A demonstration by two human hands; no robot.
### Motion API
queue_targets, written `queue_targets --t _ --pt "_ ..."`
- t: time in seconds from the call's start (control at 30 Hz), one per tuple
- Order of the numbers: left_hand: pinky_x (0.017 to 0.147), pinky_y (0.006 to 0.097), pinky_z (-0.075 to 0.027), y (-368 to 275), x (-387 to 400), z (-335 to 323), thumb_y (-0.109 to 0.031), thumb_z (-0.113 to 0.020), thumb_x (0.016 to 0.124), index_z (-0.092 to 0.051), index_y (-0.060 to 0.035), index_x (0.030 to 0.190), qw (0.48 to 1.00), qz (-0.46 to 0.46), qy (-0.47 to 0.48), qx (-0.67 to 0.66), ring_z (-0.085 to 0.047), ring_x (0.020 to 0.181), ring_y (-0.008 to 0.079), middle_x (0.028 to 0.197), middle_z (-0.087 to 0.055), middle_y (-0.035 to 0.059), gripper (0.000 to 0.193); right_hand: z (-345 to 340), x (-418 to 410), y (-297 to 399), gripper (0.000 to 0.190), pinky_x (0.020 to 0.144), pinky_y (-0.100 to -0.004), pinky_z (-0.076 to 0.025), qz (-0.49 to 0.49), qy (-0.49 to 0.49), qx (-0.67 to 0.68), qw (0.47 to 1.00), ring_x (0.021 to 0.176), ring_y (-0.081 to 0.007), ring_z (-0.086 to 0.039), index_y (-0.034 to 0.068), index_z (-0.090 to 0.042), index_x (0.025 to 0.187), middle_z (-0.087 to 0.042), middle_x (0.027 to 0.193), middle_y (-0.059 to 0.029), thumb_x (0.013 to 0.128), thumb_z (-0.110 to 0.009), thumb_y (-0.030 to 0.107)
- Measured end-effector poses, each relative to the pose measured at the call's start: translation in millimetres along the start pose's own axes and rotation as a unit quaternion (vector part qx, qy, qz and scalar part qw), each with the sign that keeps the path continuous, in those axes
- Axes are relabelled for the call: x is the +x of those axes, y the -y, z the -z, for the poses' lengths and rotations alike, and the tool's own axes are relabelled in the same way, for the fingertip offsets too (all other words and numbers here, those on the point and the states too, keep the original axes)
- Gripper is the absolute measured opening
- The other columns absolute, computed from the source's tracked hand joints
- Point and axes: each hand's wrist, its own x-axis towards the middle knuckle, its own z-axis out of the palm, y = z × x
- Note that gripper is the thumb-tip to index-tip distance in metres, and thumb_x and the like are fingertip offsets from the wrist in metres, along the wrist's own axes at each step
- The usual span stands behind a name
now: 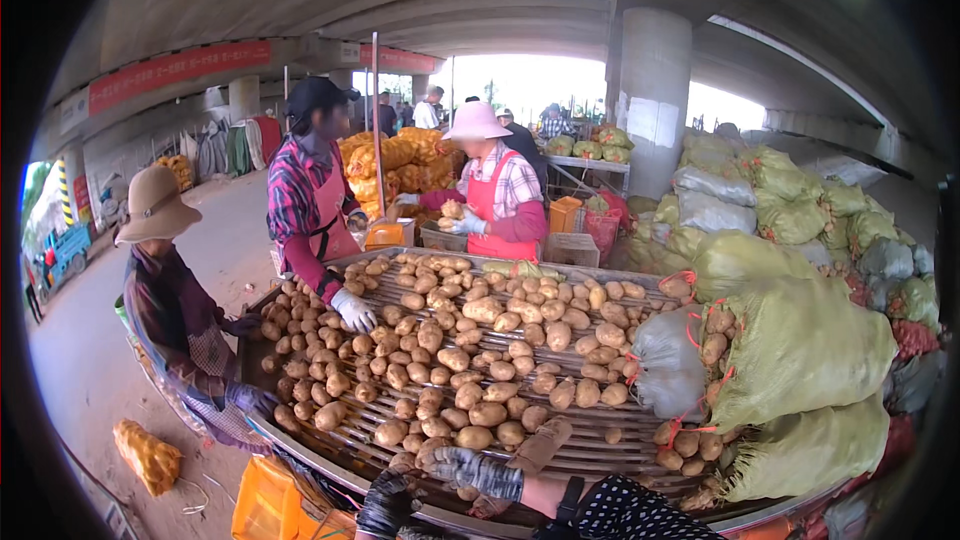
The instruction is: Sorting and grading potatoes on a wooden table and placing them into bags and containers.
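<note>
At the bottom edge, my left hand (386,502), in a dark glove, is beside potatoes at the near rim of a slatted metal sorting table (577,457). My right hand (476,471), in a grey and black glove, reaches in from the right, its fingertips at a potato (431,453); whether it grips one is unclear. Under a dark wristband, that forearm leads to a polka-dot sleeve. Many loose potatoes (487,414) cover the slats. Just beyond my right hand lies a brown tube-like thing (541,444) of unclear kind.
Full green woven sacks (802,345) and a grey sack (670,360) lie on the table's right side. Three co-workers stand around it; one's gloved hand (354,310) touches potatoes, another holds potatoes (450,216). An orange crate (266,499) stands below the near left rim.
</note>
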Motion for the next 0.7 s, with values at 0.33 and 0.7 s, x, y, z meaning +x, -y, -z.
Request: queue_targets --t 0.33,0.7 --pt "0.041 0.0264 -0.041 20.3 33.6 17.1 -0.021 -0.058 0.085 -0.059 -0.0069 0.097 0.997 0.008 -0.069 0.023 -0.052 0.048 0.0166 0.074 -0.061 0.0057 0.018 125.1 -132.1 22.1 0.071 0.107 -0.0506 -0.024 -0.142 -0.18 -0.802 0.552 0.132 -0.0413 -0.027 0.012 -0.045 0.133 -0.028 0.144 -0.0211 0.082 -0.05 0.06" --pt "0.074 0.0297 -0.05 -2.1 89.5 34.6 -0.004 -0.07 0.075 -0.059 -0.0091 0.099 0.988 -0.05 -0.124 0.078 -0.061 0.079 0.0186 0.085 -0.06 0.0022 0.027 150.9 -119.7 23.2 0.079 0.109 -0.0526 -0.019 -0.122 -0.083 -0.808 0.57 0.134 -0.0452 -0.018 0.013 -0.039 0.138 -0.017 0.148 -0.0205 0.08 -0.05 0.065"
